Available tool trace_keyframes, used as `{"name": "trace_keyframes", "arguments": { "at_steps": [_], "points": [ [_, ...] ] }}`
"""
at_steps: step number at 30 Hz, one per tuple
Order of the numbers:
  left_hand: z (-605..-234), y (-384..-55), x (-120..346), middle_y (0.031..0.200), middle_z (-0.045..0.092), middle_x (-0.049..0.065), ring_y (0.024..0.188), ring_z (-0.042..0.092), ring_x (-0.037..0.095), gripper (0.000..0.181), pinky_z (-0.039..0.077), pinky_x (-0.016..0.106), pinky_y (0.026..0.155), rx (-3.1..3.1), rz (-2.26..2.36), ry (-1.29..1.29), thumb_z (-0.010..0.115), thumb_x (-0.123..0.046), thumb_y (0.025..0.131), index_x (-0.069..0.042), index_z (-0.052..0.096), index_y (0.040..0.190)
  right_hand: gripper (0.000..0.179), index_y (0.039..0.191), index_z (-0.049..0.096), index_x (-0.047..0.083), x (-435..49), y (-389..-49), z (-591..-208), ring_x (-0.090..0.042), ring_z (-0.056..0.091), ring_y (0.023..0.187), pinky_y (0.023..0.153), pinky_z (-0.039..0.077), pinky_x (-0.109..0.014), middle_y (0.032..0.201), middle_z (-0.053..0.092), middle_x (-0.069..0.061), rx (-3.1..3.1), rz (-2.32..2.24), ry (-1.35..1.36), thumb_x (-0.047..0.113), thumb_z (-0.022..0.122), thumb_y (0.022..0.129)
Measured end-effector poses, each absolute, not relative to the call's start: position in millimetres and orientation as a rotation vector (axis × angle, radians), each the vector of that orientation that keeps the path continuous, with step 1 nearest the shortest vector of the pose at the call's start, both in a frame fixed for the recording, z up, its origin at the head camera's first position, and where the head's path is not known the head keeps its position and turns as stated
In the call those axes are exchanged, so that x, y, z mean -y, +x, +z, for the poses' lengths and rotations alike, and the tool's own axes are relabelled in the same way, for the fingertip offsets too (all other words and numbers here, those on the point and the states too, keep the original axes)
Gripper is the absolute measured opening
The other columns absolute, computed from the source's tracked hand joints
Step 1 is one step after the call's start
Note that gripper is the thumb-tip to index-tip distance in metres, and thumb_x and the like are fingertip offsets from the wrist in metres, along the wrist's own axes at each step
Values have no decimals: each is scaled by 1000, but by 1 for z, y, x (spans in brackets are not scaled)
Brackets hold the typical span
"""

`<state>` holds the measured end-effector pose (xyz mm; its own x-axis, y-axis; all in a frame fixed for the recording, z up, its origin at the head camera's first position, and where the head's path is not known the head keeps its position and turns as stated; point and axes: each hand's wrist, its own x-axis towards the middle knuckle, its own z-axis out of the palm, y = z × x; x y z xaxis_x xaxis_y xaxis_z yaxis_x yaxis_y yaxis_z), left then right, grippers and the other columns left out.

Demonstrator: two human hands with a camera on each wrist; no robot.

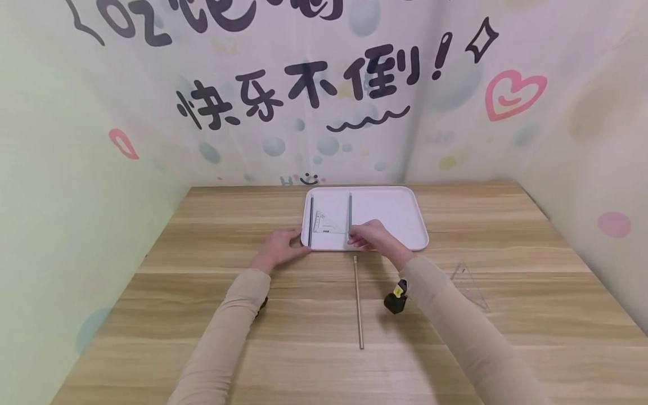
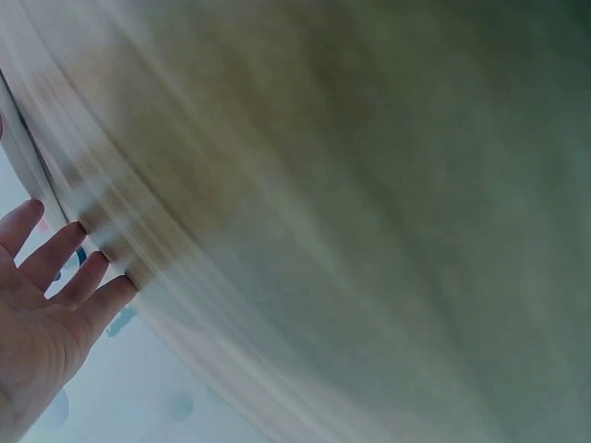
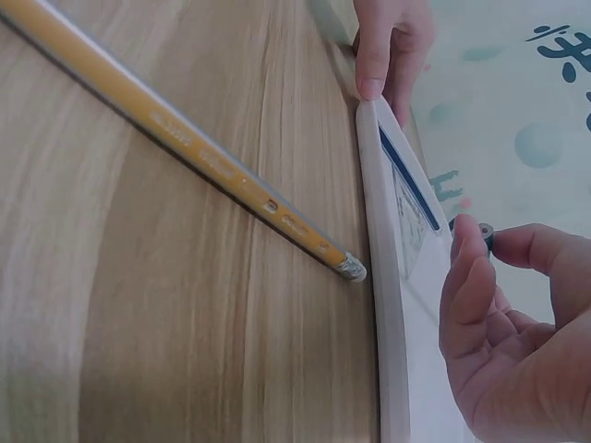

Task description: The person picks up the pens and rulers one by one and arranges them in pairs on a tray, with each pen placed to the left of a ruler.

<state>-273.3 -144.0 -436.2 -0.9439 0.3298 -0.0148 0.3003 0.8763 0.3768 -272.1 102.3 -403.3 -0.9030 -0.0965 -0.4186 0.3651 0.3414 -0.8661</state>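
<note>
My left hand [image 1: 278, 246] rests at the near left corner of a white tray [image 1: 390, 216], thumb on the rim and the other fingers straight along its outer side. My right hand [image 1: 372, 236] pinches a dark green pencil [image 1: 350, 208] between thumb and index finger over the tray; its end [image 3: 488, 238] shows between the fingertips in the right wrist view. Along the tray's left side lies a dark blue pencil [image 1: 311, 219], with a clear set square [image 1: 325, 224] beside it.
A yellow pencil [image 3: 222, 166] lies on the wooden table [image 1: 202, 337] in front of the tray, eraser end towards it. Near my right forearm is another clear set square [image 1: 468, 287]. A printed cloth [image 1: 283, 152] hangs behind the table.
</note>
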Motion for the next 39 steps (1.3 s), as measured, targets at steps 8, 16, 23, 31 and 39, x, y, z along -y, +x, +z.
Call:
{"name": "trace_keyframes", "arguments": {
  "at_steps": [8,16,23,31,39],
  "points": [
    [-436,-273,144,136,44,13,126,39,30,74,31,40,106,-2973,557,500,60,-54,79,-9,43,135,24,89,67,-3,-103,-274,-404,-8,49,53,45,37,-18,56,61,5,-2295,-1522,248,16,54,84],
    [-436,-274,144,136,44,14,125,40,30,73,32,39,106,-2981,541,500,59,-54,80,-9,43,135,19,77,68,0,-102,-277,-406,-7,40,48,41,30,-18,58,63,3,-2323,-1488,258,14,55,81],
    [-436,-273,143,136,45,12,126,40,29,72,31,39,106,-2971,555,485,60,-52,80,-10,43,135,20,71,68,1,-102,-278,-410,-7,34,42,38,26,-18,56,63,2,-2369,-1452,263,13,55,80],
    [-437,-274,143,136,45,12,126,39,29,71,31,39,106,-2978,536,484,59,-54,80,-11,43,135,19,71,70,1,-99,-273,-412,-8,35,39,34,25,-18,61,67,-2,-2508,-1359,210,16,60,76],
    [-436,-273,142,137,43,13,127,38,30,73,30,40,107,-2967,549,476,58,-54,81,-10,42,136,20,70,70,2,-95,-272,-418,-12,50,53,44,36,-18,63,68,-4,-2660,-1248,131,19,62,76]
  ]
}}
